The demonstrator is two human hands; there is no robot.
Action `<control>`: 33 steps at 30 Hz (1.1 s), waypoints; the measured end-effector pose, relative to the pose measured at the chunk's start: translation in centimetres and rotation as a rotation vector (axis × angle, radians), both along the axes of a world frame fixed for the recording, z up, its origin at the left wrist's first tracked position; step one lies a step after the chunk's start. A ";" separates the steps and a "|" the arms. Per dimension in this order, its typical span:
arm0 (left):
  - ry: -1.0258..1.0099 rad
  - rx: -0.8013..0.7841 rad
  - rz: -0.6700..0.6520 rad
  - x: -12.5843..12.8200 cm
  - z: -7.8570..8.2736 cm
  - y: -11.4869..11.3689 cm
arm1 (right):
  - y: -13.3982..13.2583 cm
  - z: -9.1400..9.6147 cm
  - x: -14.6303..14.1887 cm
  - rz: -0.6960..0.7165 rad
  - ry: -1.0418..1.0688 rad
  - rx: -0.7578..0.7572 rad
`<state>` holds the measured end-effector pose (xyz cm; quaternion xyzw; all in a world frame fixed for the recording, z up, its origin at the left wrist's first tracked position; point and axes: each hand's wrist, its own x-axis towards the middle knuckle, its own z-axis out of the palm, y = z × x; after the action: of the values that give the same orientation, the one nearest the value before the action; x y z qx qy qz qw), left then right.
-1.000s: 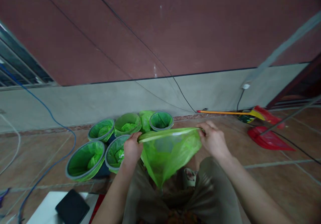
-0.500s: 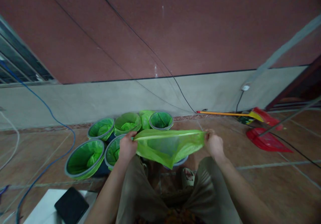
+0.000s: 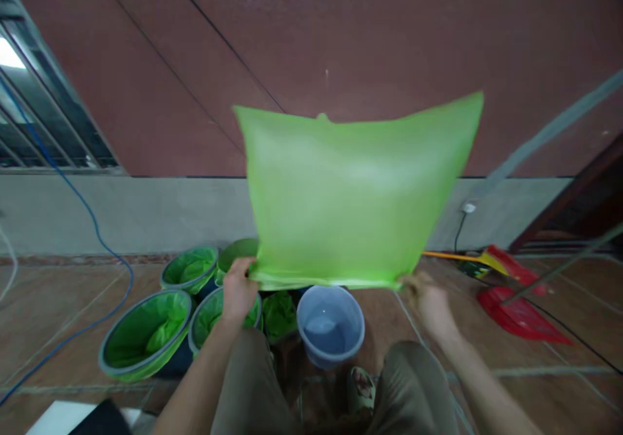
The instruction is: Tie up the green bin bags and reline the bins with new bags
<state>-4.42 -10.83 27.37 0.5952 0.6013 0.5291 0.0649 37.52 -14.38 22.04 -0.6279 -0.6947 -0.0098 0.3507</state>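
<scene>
Both left hand [image 3: 237,290] and right hand [image 3: 431,302] fingers grip green bag [image 3: 350,195], bottom up.

— What's blocking straight ahead?
— The green bag [image 3: 350,195] spreads across twelve o'clock, with the unlined bucket [image 3: 331,323] just below it.
— And the sides?
— Lined buckets [image 3: 146,331] crowd ten o'clock, packed together. A red dustpan [image 3: 516,308] lies at two. Bare floor [image 3: 384,311] opens between bucket and dustpan, around one.

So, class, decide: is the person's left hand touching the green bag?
Touching. The head view shows the left hand closed on the lower left corner of the green bag.
</scene>
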 end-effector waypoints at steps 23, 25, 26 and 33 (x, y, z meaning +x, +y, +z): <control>-1.607 -0.228 -0.166 -8.4 -8.5 -3.9 | -11.1 -3.7 -17.8 0.480 0.452 -0.487; -1.721 -0.324 -0.261 -6.7 -9.3 -7.0 | -12.0 -4.2 -20.0 0.604 0.410 -0.529; -1.753 -0.340 -0.289 -5.9 -9.5 -8.4 | -12.3 -4.6 -20.9 0.660 0.386 -0.551; -1.755 -0.419 -0.245 -5.3 -8.0 -14.3 | -14.7 -8.5 -24.2 0.859 0.170 -0.803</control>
<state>-9.70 -25.14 19.37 0.0144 0.3525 0.6615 0.6618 13.28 -29.05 13.58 -0.3727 -0.8055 0.4467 0.1127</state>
